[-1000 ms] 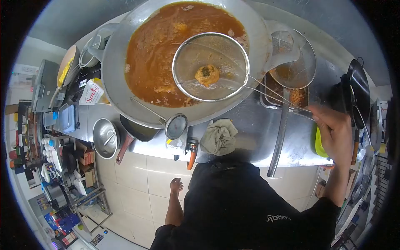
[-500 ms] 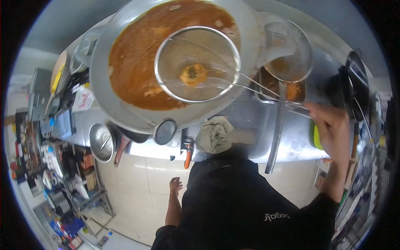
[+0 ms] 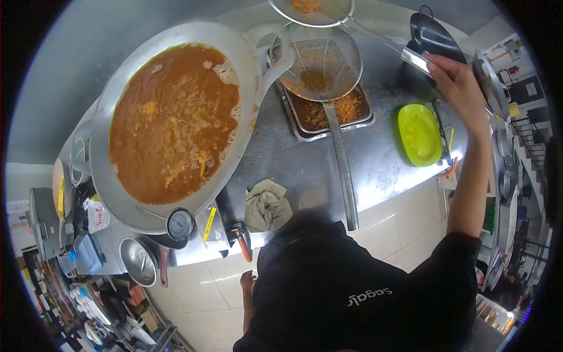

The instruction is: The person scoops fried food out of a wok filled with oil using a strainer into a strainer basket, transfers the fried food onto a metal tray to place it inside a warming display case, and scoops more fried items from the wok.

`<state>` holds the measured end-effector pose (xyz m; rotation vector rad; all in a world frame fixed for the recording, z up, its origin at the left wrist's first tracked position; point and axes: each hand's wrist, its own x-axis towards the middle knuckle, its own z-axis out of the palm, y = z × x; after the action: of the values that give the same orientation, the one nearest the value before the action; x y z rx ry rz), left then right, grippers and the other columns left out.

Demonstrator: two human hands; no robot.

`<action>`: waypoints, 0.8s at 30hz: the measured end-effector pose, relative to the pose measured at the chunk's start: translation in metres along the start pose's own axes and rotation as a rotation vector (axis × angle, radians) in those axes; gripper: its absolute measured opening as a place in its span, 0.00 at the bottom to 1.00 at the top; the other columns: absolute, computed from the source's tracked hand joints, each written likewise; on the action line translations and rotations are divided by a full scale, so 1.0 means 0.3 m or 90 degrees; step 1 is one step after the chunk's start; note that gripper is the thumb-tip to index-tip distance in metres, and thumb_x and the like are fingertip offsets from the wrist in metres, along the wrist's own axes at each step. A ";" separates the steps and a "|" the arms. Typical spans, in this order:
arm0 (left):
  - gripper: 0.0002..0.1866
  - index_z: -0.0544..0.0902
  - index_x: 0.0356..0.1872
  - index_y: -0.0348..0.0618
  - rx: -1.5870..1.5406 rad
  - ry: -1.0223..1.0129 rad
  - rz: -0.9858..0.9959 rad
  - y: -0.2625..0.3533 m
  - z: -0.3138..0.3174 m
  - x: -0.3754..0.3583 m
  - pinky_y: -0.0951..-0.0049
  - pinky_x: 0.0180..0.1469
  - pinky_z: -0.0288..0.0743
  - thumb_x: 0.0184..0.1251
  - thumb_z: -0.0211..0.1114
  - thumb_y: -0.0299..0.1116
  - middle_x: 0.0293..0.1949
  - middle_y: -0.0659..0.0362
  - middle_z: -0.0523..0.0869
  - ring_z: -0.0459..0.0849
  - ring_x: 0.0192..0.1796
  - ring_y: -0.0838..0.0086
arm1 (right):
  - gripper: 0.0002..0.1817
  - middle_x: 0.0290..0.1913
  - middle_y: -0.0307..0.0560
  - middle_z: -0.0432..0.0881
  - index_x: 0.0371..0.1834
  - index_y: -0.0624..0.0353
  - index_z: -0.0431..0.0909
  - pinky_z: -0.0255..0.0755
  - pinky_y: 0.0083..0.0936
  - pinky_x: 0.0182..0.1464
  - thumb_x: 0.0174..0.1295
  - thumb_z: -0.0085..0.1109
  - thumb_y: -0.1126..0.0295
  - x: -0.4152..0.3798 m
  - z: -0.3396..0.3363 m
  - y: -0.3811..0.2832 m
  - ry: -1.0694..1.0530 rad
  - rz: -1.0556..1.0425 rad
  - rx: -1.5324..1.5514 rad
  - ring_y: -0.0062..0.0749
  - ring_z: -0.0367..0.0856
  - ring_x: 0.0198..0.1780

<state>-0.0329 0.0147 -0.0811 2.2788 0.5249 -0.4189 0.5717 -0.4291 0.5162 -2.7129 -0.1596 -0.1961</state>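
Note:
My right hand (image 3: 454, 85) is closed around the metal handle of a fine-mesh strainer (image 3: 312, 25), which is partly cut off at the top of the view. Some orange-brown fried bits (image 3: 306, 5) lie in its mesh. Below it, a second long-handled mesh strainer (image 3: 341, 158) rests over a rack tray (image 3: 305, 136) of brown crumbs. To the left stands a wide metal wok (image 3: 99, 170) of brown oil (image 3: 170, 123) with floating bits and foam. A dial thermometer (image 3: 180, 223) sits at its near rim. My left hand (image 3: 248, 283) hangs low beside my body, fingers loosely apart, holding nothing.
A green plate (image 3: 420, 135) is on the steel counter to the right. Near the front edge are a crumpled cloth (image 3: 267, 205) and an orange-handled tool (image 3: 243, 245). A metal bowl (image 3: 139, 263) stands front left. Black pans (image 3: 437, 38) lean at the back right.
The held strainer has moved from over the wok to the right and back, above the crumb tray. The view has turned right, bringing the green plate fully into sight. My left hand still hangs low.

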 end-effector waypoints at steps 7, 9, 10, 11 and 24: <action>0.14 0.83 0.42 0.38 -0.156 -0.351 -0.174 0.726 -0.419 0.116 0.67 0.47 0.75 0.68 0.54 0.37 0.40 0.51 0.85 0.84 0.42 0.62 | 0.13 0.39 0.57 0.84 0.47 0.52 0.83 0.75 0.36 0.46 0.63 0.54 0.63 0.051 0.204 0.281 0.049 -0.002 -0.151 0.48 0.83 0.42; 0.14 0.83 0.41 0.40 -0.126 -0.321 -0.059 0.898 -0.530 0.122 0.66 0.46 0.75 0.69 0.53 0.38 0.38 0.50 0.85 0.83 0.40 0.62 | 0.12 0.40 0.57 0.84 0.45 0.49 0.84 0.75 0.39 0.48 0.63 0.54 0.64 0.059 0.267 0.298 0.050 0.030 -0.184 0.50 0.83 0.44; 0.14 0.83 0.40 0.41 -0.071 -0.342 -0.035 0.938 -0.557 0.147 0.66 0.46 0.74 0.70 0.53 0.39 0.37 0.50 0.85 0.83 0.39 0.62 | 0.12 0.40 0.56 0.84 0.45 0.48 0.84 0.76 0.40 0.49 0.62 0.54 0.64 0.071 0.299 0.320 0.045 0.038 -0.191 0.50 0.83 0.44; 0.13 0.83 0.39 0.42 0.051 -0.421 -0.029 0.902 -0.552 0.188 0.65 0.45 0.74 0.70 0.52 0.39 0.36 0.51 0.85 0.82 0.38 0.62 | 0.12 0.40 0.56 0.84 0.44 0.46 0.85 0.76 0.41 0.50 0.62 0.53 0.64 0.081 0.326 0.342 0.039 0.048 -0.198 0.50 0.83 0.44; 0.29 0.59 0.68 0.43 -0.767 -0.618 -0.118 1.791 -0.231 0.626 0.64 0.61 0.67 0.75 0.45 0.52 0.52 0.50 0.80 0.78 0.56 0.64 | 0.12 0.43 0.54 0.84 0.45 0.43 0.85 0.76 0.40 0.50 0.61 0.55 0.61 0.134 0.286 0.547 0.019 0.021 -0.110 0.52 0.82 0.46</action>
<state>0.4002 -0.2314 0.2030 0.7258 0.3092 -0.9045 0.6442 -0.5396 0.3802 -2.8811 -0.0938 -0.2507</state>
